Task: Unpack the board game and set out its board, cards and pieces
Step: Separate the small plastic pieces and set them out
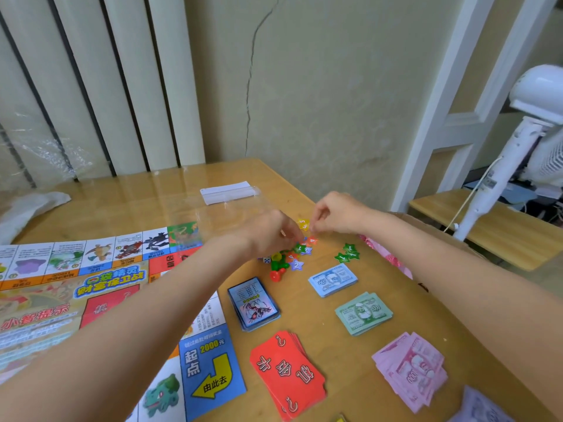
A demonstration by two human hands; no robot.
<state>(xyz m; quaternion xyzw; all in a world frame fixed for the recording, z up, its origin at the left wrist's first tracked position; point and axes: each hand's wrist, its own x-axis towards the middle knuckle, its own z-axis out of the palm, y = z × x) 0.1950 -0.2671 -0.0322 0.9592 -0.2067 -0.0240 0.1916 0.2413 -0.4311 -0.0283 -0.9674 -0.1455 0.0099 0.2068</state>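
The paper game board (pixel 100 300) lies unfolded on the left of the wooden table (pixel 344 345). Right of it sit a blue card deck (pixel 253 303), a red card deck (pixel 288 373), and stacks of blue (pixel 332 280), green (pixel 363 312) and pink (pixel 411 368) play money. A small heap of star tokens (pixel 300 257), pawns (pixel 277 269) and a die (pixel 267 259) lies beyond the decks. My left hand (pixel 272 236) pinches into that heap. My right hand (pixel 333 213) pinches a yellow star token (pixel 303 224) just above it. Three green stars (pixel 348 253) lie apart to the right.
An empty clear zip bag (pixel 227 196) lies behind the hands. Crumpled plastic wrap (pixel 39 153) and a white cloth (pixel 30 208) sit at the far left. A pink patterned thing (pixel 387 254) lies at the table's right edge. A white fan (pixel 524 141) stands beyond a low bench.
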